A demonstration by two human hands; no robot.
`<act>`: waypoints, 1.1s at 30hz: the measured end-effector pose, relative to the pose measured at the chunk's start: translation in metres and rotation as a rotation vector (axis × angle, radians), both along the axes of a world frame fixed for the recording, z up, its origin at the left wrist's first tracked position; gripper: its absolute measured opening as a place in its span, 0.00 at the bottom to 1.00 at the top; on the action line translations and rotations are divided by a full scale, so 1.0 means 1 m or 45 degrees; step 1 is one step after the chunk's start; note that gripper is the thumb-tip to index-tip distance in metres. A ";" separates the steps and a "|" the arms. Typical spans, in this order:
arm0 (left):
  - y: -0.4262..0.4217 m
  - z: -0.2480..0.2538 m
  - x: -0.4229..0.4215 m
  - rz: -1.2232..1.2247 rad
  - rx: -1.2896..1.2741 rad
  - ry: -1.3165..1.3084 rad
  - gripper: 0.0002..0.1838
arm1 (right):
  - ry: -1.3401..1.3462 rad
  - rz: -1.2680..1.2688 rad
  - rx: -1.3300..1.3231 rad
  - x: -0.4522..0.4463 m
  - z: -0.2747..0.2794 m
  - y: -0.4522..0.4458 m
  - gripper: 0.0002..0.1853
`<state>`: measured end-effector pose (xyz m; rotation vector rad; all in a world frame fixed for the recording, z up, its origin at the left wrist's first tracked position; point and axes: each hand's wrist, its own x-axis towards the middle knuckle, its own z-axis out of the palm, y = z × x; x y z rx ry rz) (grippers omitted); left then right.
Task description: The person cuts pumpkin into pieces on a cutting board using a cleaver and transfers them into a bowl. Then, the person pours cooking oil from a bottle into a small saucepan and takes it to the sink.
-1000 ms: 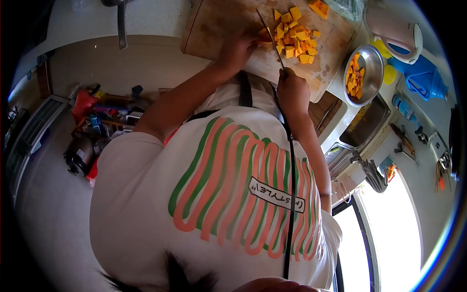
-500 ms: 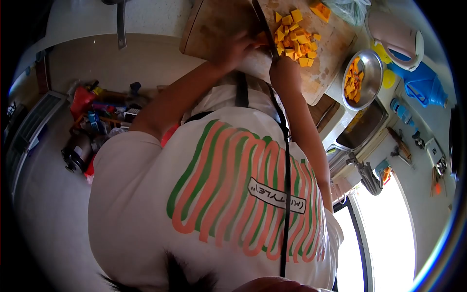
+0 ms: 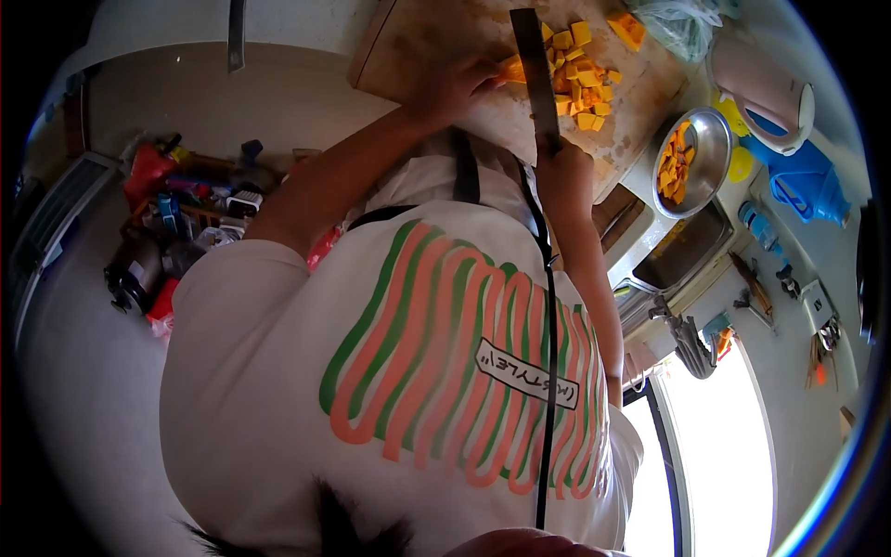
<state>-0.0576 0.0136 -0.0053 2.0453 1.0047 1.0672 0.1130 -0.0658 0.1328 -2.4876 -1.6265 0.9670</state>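
My right hand (image 3: 565, 174) is closed round the handle of a knife (image 3: 535, 74), whose broad blade points away from me over the wooden cutting board (image 3: 445, 37). Left of the blade, the fingers of my left hand (image 3: 457, 91) press on an orange pumpkin piece (image 3: 510, 69), which the hand partly hides. Just right of the blade lies a loose heap of pumpkin cubes (image 3: 583, 82). One larger pumpkin chunk (image 3: 626, 32) rests farther back on the board.
A metal bowl (image 3: 711, 148) with pumpkin pieces stands right of the board, beside the sink (image 3: 685, 249). Beyond it are a pale kettle (image 3: 756, 88), a blue jug (image 3: 807, 181) and a plastic bag (image 3: 682, 26). Assorted items fill a rack (image 3: 200, 218) at left.
The knife has turned so its broad side shows, and it has shifted slightly right with my right hand. My left hand still touches the pumpkin piece. The whole view has shifted a little.
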 end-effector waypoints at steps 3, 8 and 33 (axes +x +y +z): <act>0.000 0.000 -0.002 -0.004 0.001 0.055 0.07 | 0.003 0.030 -0.134 -0.001 -0.005 0.003 0.17; 0.003 0.003 -0.002 -0.003 0.034 0.112 0.06 | -0.117 0.072 -0.299 -0.009 -0.029 0.023 0.12; -0.001 0.002 -0.005 -0.021 0.066 0.201 0.07 | -0.171 0.120 -0.100 -0.013 -0.038 0.018 0.14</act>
